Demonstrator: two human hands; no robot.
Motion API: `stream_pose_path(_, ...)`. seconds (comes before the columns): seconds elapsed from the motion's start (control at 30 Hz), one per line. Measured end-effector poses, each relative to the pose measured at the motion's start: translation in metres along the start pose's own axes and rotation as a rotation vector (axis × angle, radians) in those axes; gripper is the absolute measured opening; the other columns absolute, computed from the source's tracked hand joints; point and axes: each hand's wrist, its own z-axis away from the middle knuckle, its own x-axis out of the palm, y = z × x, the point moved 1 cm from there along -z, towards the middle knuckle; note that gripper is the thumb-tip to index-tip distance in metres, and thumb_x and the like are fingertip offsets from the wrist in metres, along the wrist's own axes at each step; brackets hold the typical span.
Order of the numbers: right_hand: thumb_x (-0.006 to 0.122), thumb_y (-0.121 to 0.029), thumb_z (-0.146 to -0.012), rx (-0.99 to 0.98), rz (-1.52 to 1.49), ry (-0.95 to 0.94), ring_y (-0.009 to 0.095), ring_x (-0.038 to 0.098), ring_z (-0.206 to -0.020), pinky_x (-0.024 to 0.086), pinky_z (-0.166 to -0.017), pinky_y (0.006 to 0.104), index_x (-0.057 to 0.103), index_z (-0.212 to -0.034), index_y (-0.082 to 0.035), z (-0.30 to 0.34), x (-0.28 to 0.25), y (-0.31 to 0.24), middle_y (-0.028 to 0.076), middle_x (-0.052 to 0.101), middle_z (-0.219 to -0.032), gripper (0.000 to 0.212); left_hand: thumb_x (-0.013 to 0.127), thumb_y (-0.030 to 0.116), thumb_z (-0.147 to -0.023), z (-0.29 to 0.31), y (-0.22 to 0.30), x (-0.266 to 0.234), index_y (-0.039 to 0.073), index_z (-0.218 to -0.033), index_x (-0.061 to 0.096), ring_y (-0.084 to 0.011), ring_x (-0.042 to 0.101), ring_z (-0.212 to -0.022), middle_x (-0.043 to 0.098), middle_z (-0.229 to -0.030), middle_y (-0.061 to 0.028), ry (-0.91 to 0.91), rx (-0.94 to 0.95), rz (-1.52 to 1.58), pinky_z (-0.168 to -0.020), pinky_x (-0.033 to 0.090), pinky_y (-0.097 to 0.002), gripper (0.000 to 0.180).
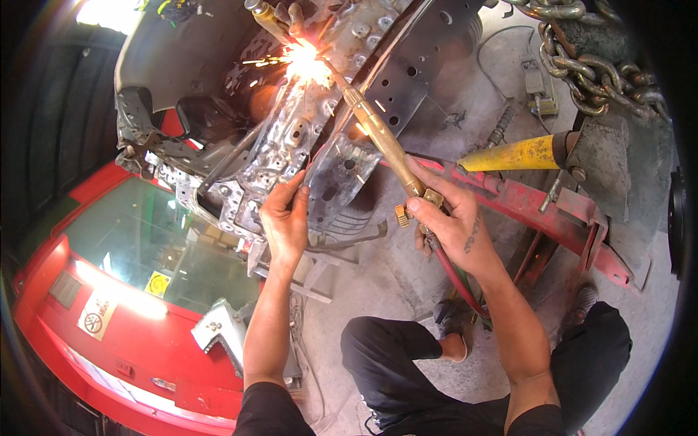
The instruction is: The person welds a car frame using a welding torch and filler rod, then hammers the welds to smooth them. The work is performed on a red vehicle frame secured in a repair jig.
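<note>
My right hand (451, 221) is wrapped round a brass gas torch (389, 145) near its valve knobs. A red hose (454, 280) runs down from the torch. The torch tip points up and left into a bright flare with sparks (309, 64) on a bare metal car body section (291, 145). My left hand (285, 218) is closed, thumb and fingers pinched at the edge of the metal; what they hold, if anything, cannot be made out. Beyond the flare is a brassy-yellow cylindrical thing (269, 20), partly lost in the glare.
A red vehicle (145, 349) with a large window stands at the left. Heavy chains (596, 80) hang at the upper right, above a yellow cylinder (509, 154). A red steel beam (509, 192) crosses on the right. A cable (494, 40) lies on the concrete floor.
</note>
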Motion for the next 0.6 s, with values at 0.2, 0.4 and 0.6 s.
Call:
stream_pose_path(0.2,0.066,-0.013,-0.101,-0.005,0.000,-0.002,0.005,0.058,-0.064,0.050,-0.054,0.0243,0.053,-0.158,-0.007,0.0000,0.0005,0.0001,0.002,0.069,-0.099,0.060,0.073,0.001,-0.097,-0.0005,0.0024,0.0007,0.001,-0.125,0.077,-0.0122,0.056,-0.071,0.062,-0.078,-0.0066,0.000,0.014,-0.023,-0.068,0.047,-0.0299,0.028)
stream_pose_path(0.4,0.066,-0.013,-0.101,-0.009,0.006,-0.004,0.005,0.058,-0.064,0.050,-0.054,0.0244,0.053,-0.158,-0.007,-0.0008,-0.0003,0.0007,0.002,0.069,-0.099,0.059,0.073,0.000,-0.097,-0.0012,-0.0027,0.0007,0.001,-0.126,0.077,-0.0115,0.056,-0.071,0.062,-0.078,-0.0059,-0.007,0.007,-0.009,-0.068,0.047,-0.0295,0.029)
stream_pose_path(0.6,0.066,-0.012,-0.101,-0.016,0.004,0.010,0.005,0.058,-0.065,0.050,-0.054,0.0241,0.054,-0.158,-0.007,-0.0007,-0.0010,0.0042,0.002,0.069,-0.099,0.058,0.073,0.001,-0.097,-0.0031,0.0011,0.0018,0.001,-0.126,0.077,-0.0105,0.056,-0.071,0.063,-0.079,-0.0051,-0.001,0.006,-0.008,-0.068,0.047,-0.0288,0.029)
